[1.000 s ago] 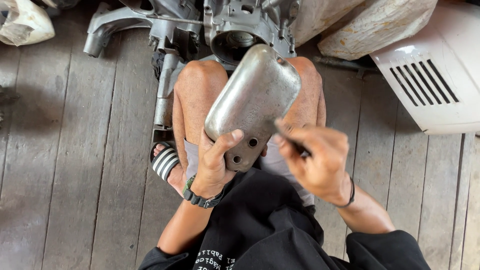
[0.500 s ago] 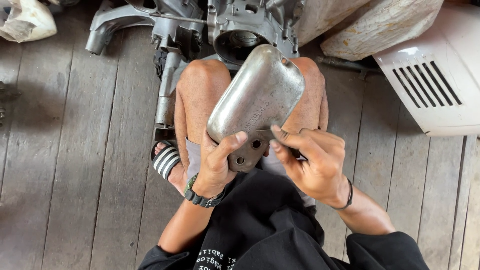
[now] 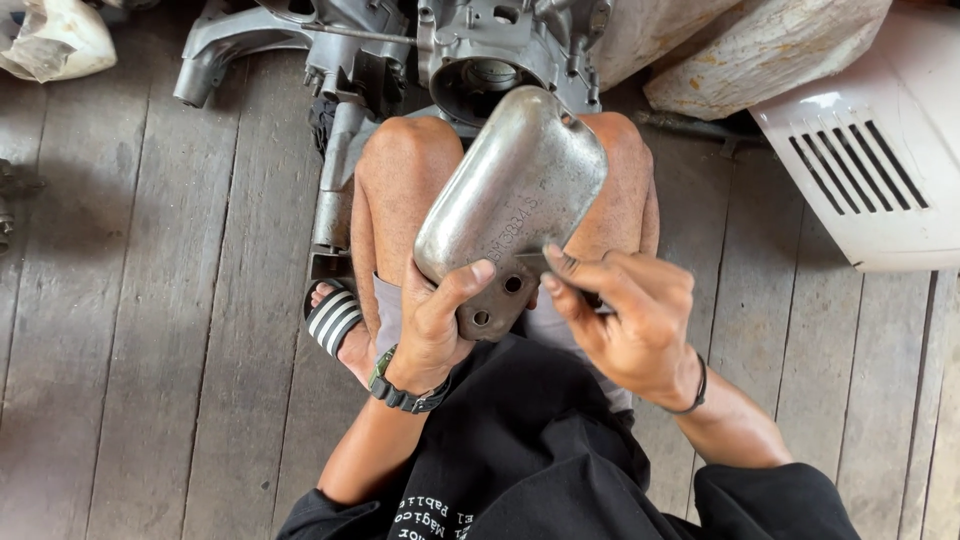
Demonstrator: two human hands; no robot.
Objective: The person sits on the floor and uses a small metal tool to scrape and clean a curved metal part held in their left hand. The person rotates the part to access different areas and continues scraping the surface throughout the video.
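1. Over the knees, the left hand grips the lower end of the rounded metal cover, thumb across its flange.
2. At 3 o'clock of it, the right hand pinches a thin dark tool, now nearer the flange than a second ago.
3. Its tip is hard to make out.
4. At 12 o'clock, the engine casing is cut off.

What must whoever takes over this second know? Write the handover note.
Left hand: grips the grey metal cover by its flat, holed end, above the knees.
Right hand: pinches a thin tool, tip against that end.
Engine casing lies on the plank floor ahead.
Done: cover in hand.
Left: tool work in progress; extent cannot be told.
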